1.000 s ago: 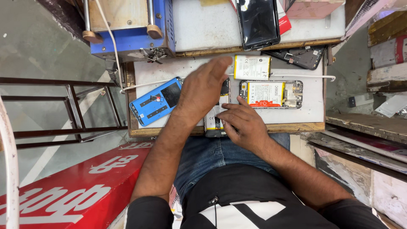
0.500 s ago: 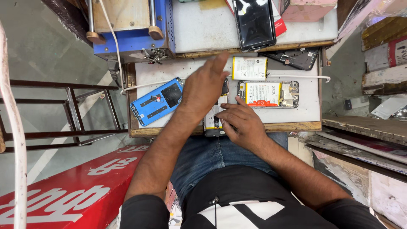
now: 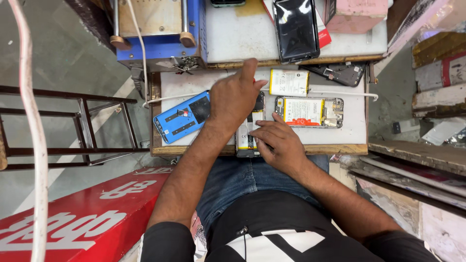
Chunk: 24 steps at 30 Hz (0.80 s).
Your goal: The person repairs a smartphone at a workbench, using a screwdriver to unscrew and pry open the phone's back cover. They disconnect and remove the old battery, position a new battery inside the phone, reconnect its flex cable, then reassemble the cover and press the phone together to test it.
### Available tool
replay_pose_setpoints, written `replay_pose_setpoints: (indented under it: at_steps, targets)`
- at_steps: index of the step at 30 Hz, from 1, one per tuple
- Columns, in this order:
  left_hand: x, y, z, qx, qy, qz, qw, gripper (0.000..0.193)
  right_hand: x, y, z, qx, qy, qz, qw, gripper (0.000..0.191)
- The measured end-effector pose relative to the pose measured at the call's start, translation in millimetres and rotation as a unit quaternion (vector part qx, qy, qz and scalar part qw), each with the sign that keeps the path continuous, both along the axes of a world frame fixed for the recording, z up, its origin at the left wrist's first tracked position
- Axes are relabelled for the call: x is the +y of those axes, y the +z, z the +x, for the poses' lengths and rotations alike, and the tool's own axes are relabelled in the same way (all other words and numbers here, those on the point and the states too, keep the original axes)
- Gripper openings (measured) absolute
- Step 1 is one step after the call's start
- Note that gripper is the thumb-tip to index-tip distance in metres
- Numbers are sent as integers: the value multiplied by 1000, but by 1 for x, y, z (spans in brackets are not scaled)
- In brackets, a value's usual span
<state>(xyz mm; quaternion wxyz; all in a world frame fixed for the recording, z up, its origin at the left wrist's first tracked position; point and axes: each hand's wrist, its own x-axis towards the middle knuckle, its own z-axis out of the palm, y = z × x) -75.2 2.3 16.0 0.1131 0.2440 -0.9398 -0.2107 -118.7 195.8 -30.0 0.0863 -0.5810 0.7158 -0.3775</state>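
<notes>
An opened phone (image 3: 246, 136) lies at the front edge of the white work board (image 3: 349, 133). My right hand (image 3: 277, 141) presses its fingertips on the phone's lower part and holds it in place. My left hand (image 3: 237, 98) lies over the phone's upper part, back to the camera, with the index finger stretched toward the far edge. A bit of red shows beside that finger; what the hand grips is hidden. A blue phone back cover (image 3: 182, 117) lies just left of my left hand.
A loose battery (image 3: 289, 82) and a second opened phone (image 3: 309, 112) lie right of my hands. Behind are a dark phone frame (image 3: 340, 73), a black screen (image 3: 296, 29), a blue machine (image 3: 160, 39) and a pink box (image 3: 354, 14). A metal stand (image 3: 73, 126) and a red signboard (image 3: 73, 218) are on the left.
My left hand has slid slightly toward me over the phone, index finger still stretched out. My right hand stays on the phone's lower part.
</notes>
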Motion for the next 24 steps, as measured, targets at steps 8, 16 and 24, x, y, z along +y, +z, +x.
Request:
replay_pose_setpoints:
  at_steps: [8, 16, 24]
  targets:
    - [-1, 3, 6, 89, -66, -32, 993, 41, 2, 1, 3, -4, -3, -7, 1000, 24]
    - [-1, 2, 0, 104, -54, -34, 993, 45, 0, 12, -2, 0, -4, -10, 1000, 22]
    - [0, -4, 0, 113, -41, -5, 993, 50, 2, 8, -4, -2, -5, -13, 1000, 24]
